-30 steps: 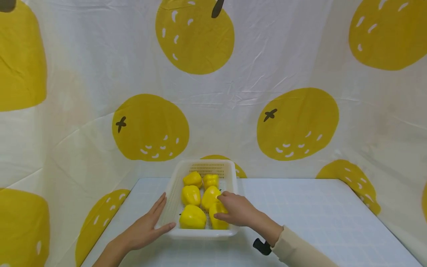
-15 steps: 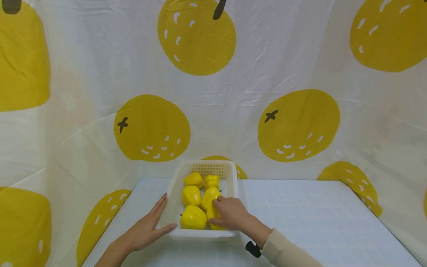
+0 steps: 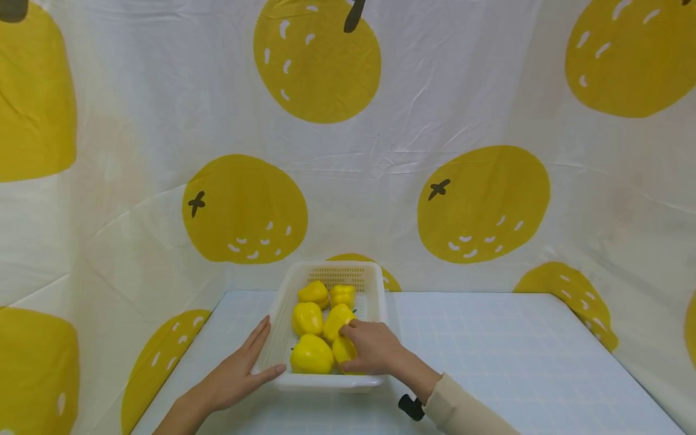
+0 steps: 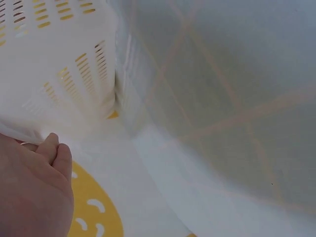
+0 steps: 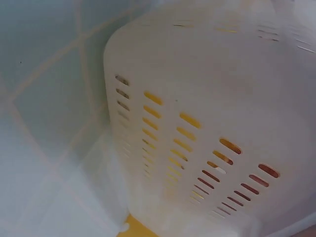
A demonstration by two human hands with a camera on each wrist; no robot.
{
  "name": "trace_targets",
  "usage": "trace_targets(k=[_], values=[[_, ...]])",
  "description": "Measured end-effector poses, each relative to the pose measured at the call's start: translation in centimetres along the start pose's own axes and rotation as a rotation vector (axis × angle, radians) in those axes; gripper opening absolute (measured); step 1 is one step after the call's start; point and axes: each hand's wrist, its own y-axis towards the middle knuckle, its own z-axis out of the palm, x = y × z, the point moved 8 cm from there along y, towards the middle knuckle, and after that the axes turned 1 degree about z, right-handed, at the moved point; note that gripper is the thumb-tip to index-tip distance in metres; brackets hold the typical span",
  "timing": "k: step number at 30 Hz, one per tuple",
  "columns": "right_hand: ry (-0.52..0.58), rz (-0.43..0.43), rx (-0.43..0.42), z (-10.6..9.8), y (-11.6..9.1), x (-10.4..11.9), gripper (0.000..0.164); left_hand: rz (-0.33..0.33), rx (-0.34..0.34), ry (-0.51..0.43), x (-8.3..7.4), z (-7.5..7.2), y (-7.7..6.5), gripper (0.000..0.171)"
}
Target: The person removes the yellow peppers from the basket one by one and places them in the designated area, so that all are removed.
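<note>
A white slotted plastic basket [image 3: 326,381] stands on the table with several yellow bell peppers in two rows. My right hand [image 3: 375,350] reaches in over its right side. Thumb and fingers grip the near right bell pepper [image 3: 342,348], partly covering it. To its left lies another bell pepper [image 3: 312,355], and just beyond it the middle right one [image 3: 338,320]. My left hand [image 3: 234,374] rests along the left rim, fingers straight and thumb at the near corner. In the right wrist view the basket's outer wall [image 5: 207,84] hides the right hand's grip.
A pale blue checked cloth [image 3: 489,350] covers the table. Behind it and on both sides hangs a white curtain [image 3: 364,199] printed with big yellow fruit. A black wrist mount [image 3: 411,407] sits below the right sleeve [image 3: 462,408].
My right hand has moved a little left, its fingers closing round the near right bell pepper, which has shifted left against its neighbours. The left hand stays in place.
</note>
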Motion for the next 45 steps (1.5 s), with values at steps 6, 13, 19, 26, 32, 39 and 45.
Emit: trace_targets(k=[6,13,19,26,32,39,45], values=[[0.102,0.008,-0.026,-0.4,-0.1,-0.4,0.061,-0.009,-0.001,-0.012,0.0,0.0,0.0,0.104],[0.261,-0.017,-0.062,-1.6,-0.5,-0.8,0.062,0.013,-0.016,-0.015,-0.3,-0.1,0.0,0.102],[0.392,-0.077,-0.108,-2.4,-1.0,-0.9,0.057,-0.016,-0.008,-0.018,0.0,-0.1,0.1,0.103],[0.536,-0.142,-0.129,-2.5,-1.1,-1.1,0.058,-0.008,-0.005,-0.019,-0.2,-0.2,-0.1,0.103],[0.701,-0.126,-0.137,-2.4,-0.9,-2.1,0.058,-0.010,0.004,-0.032,-0.3,-0.2,-0.3,0.102],[0.839,-0.076,-0.145,-2.4,-1.0,-3.2,0.058,0.008,-0.006,-0.020,-0.4,-0.2,-0.2,0.101],[0.941,-0.022,-0.153,-2.5,-1.3,-4.1,0.060,0.006,-0.010,-0.003,-0.2,0.0,-0.1,0.102]])
